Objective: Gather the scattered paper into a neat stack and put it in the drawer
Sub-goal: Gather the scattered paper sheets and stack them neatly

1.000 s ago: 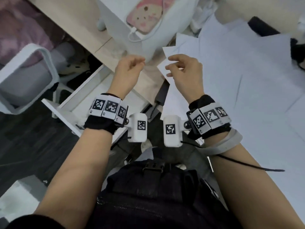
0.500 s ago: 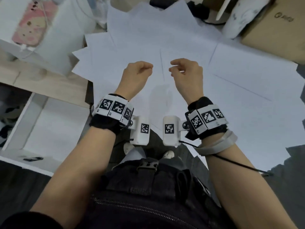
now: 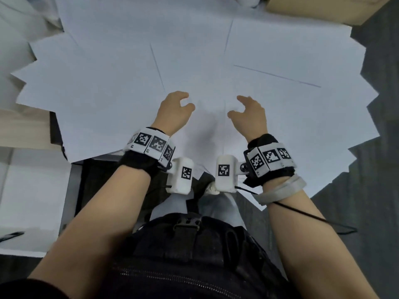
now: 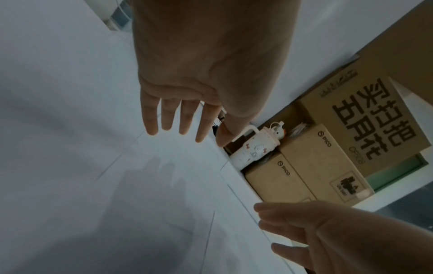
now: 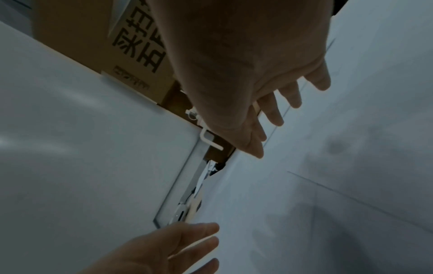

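Several white paper sheets (image 3: 194, 50) lie fanned out and overlapping across the desk, their corners sticking out all around. My left hand (image 3: 177, 106) and right hand (image 3: 248, 111) are held side by side over the middle of the spread, a short gap between them. In the left wrist view the left hand (image 4: 182, 120) has straight fingers low over the paper (image 4: 70, 129). The right wrist view shows the right hand (image 5: 281, 103) with spread fingers above the sheets (image 5: 351, 166). Neither hand holds anything. The open white drawer (image 3: 32, 190) is at the lower left.
Brown cardboard boxes (image 3: 313, 7) stand at the far right edge of the paper, with a white cartoon cup (image 4: 253, 148) beside them. Bare wooden desk top (image 3: 21, 126) shows at the left. Dark floor (image 3: 384, 147) lies to the right.
The view swung from the drawer side to straight over the paper. Both hands went from loosely curled and close together to open and a little further apart, lower over the sheets.
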A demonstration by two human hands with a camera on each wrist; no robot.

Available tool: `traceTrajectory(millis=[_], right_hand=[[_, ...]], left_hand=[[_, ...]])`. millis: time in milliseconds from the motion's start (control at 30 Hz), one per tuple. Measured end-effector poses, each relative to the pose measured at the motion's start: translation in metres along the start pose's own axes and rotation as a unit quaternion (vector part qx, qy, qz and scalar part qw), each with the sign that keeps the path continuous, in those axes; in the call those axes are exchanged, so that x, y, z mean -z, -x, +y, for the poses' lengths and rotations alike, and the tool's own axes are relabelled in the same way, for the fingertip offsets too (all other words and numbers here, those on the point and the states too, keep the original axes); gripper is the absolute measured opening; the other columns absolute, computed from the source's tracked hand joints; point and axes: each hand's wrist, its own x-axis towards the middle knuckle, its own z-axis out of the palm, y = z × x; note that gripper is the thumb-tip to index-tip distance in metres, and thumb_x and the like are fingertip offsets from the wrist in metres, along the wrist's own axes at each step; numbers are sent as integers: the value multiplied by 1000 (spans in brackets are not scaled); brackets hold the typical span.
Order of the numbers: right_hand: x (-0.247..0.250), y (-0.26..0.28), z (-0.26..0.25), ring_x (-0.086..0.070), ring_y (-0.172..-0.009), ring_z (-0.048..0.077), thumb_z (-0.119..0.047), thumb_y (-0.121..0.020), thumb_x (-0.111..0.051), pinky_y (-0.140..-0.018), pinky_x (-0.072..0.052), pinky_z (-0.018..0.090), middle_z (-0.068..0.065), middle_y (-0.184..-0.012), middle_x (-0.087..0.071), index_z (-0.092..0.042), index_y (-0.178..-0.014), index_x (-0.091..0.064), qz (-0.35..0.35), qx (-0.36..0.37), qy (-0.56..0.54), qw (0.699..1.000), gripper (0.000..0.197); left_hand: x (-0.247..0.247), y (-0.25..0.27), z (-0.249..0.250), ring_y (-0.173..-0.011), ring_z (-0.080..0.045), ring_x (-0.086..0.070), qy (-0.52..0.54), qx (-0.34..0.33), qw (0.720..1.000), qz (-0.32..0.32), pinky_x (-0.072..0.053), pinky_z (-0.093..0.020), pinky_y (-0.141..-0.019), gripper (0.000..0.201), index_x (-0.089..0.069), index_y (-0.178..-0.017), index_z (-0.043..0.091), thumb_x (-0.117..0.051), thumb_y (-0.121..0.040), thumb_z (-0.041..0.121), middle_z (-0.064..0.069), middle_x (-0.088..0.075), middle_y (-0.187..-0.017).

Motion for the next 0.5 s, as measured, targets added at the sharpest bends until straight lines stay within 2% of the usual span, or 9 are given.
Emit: traceTrajectory(millis=[100, 167, 233, 333, 433, 500], right_hand=[[-13, -6, 17, 0, -147, 29, -22, -90, -54, -117, -10, 55, 6, -160, -8, -19, -150, -26, -24, -48, 45, 998, 66], [-21, -10, 26, 4, -147, 29, -30, -91, -57, -114, -8, 60, 3, -161, -1, -20, -151, -20, -25, -59, 65, 996, 71], [-30, -14, 34, 3, -147, 28, -36, -89, -59, -113, -10, 62, 2, -161, 0, -18, -150, -22, -5, -58, 92, 994, 74], [-44, -14, 43, 3, -147, 30, -42, -85, -63, -112, -9, 64, 3, -161, 0, -16, -149, -26, 29, -43, 144, 988, 78], [-53, -13, 48, 7, -147, 32, -45, -85, -63, -111, -6, 65, 4, -161, 3, -14, -151, -16, 41, -28, 174, 984, 87], [-55, -15, 50, 7, -147, 33, -45, -85, -62, -111, -5, 65, 5, -161, 2, -14, -151, -16, 50, -19, 179, 982, 87]], left_hand=[[-12, -11, -12, -148, -18, -8, -50, 16, 998, -22, -12, -32, -116, 56, -29, -148, 15, -48, -97, 24, -6, -10, -160], [-17, -19, -21, -148, -21, 4, -82, 28, 996, -19, -9, -40, -118, 62, -21, -151, 15, -48, -96, 25, -8, 1, -161], [-22, -26, -31, -148, -23, 11, -107, 41, 993, -8, -7, -43, -117, 67, -15, -152, 16, -48, -96, 28, -9, 7, -161], [-30, -33, -45, -147, -25, 13, -123, 54, 991, 19, -4, -44, -117, 75, -9, -152, 14, -51, -93, 31, -12, 9, -160], [-42, -37, -59, -147, -23, 13, -105, 46, 991, 62, 1, -41, -117, 83, -4, -152, 11, -56, -91, 30, -12, 12, -160], [-49, -39, -67, -147, -23, 15, -85, 43, 991, 91, 3, -40, -117, 90, 0, -152, 8, -60, -89, 31, -11, 15, -159]])
